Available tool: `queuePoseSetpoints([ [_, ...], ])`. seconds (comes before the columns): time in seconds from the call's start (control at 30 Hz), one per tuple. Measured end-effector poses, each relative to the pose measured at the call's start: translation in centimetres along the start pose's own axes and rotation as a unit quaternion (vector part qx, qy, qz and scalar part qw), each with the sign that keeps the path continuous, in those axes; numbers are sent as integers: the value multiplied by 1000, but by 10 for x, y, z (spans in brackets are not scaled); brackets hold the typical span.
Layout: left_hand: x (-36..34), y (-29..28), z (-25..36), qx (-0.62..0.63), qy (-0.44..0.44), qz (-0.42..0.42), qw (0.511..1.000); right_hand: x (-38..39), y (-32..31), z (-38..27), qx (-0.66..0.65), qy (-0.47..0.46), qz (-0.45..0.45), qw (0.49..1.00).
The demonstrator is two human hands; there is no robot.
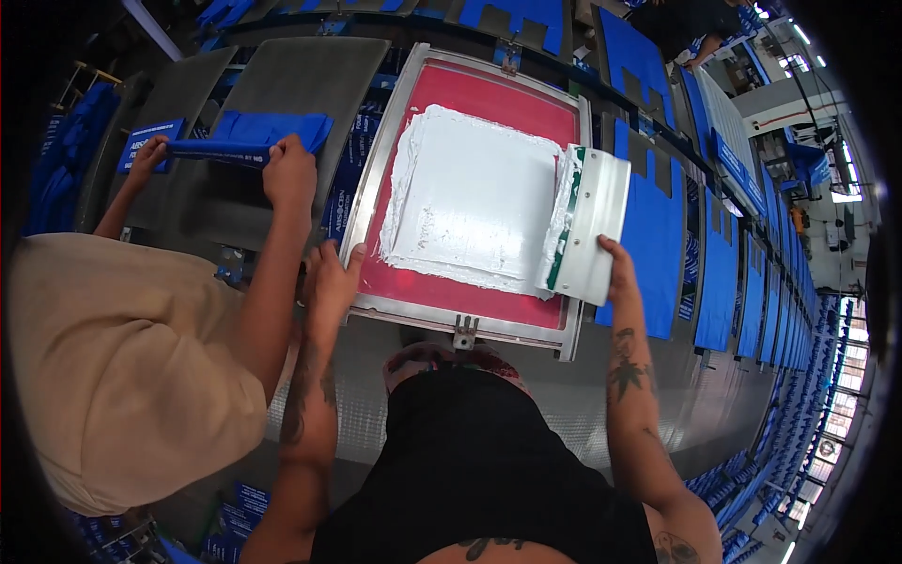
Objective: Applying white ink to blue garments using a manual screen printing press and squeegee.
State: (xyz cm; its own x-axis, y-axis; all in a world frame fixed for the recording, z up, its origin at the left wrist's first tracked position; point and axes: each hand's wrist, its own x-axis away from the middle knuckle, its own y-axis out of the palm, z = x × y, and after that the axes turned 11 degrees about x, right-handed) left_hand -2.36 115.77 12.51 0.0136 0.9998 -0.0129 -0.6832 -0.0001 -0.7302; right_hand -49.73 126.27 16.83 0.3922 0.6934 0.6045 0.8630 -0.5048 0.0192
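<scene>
A screen printing frame [395,132] with a metal rim and red mesh lies before me. White ink [474,193] covers much of its mesh, thicker and ridged along the edges. My left hand [331,277] grips the frame's left side near its front corner, thumb on top of the rim. In my right hand [617,270] is a wide squeegee [594,226] with a pale metal holder and a green blade. It stands at the right end of the ink, its blade smeared with white.
At my left, a co-worker in a tan top [141,367] holds a blue fabric piece [225,150] over a dark board [301,80]. Blue cut pieces [648,254] lie on boards in rows to the right. A metal hinge clip [465,332] juts from the frame's front edge.
</scene>
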Motion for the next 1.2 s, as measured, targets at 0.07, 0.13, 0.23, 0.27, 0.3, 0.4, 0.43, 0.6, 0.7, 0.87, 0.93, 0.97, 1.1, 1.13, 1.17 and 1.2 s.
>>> queuePoseSetpoints([
  [0.07, -1, 5, -32, -32, -132, -78, 988, -7, 23, 24, -60, -18, 32, 997],
  [0.13, -2, 14, -47, 157, -95, -86, 979, -3, 20, 27, -85, -19, 12, 996],
  [0.23, 8, 18, -40, 190, -84, -66, 976, 3, 7, 27, -99, -40, -3, 994],
  [0.27, 11, 19, -29, 201, -77, -57, 975, 7, -3, 27, -88, -62, 11, 994],
  [0.3, 23, 16, -2, 189, -62, -63, 978, 18, -27, 27, -79, -58, 53, 994],
  [0.4, 66, 46, 58, 250, -57, -74, 964, 47, -129, 21, -95, -102, 85, 987],
  [0.43, 76, 54, 86, 246, -76, -91, 962, 63, -151, 14, -92, -103, 86, 987],
  [0.6, 116, 138, 171, 291, -53, -137, 945, 100, -256, -9, -102, -114, 71, 986],
  [0.7, 137, 170, 211, 266, -80, -167, 946, 103, -300, -9, -97, -120, 83, 985],
  [0.87, 169, 204, 231, 273, -57, -117, 953, 74, -369, 11, -107, -76, 97, 987],
  [0.93, 178, 207, 227, 247, -85, -96, 960, 39, -399, 42, -112, -83, 135, 981],
  [0.97, 185, 204, 233, 243, -84, -87, 963, 30, -394, 45, -104, -65, 131, 984],
  [1.1, 197, 195, 244, 202, -129, -105, 965, 44, -369, 16, -83, -68, 41, 993],
  [1.13, 198, 194, 245, 191, -124, -99, 969, 47, -367, 11, -78, -68, -31, 994],
  [1.17, 197, 194, 246, 179, -121, -92, 972, 46, -367, 11, -84, -72, -27, 993],
  [1.2, 195, 195, 248, 179, -115, -94, 972, 45, -369, 12, -84, -69, -21, 994],
])
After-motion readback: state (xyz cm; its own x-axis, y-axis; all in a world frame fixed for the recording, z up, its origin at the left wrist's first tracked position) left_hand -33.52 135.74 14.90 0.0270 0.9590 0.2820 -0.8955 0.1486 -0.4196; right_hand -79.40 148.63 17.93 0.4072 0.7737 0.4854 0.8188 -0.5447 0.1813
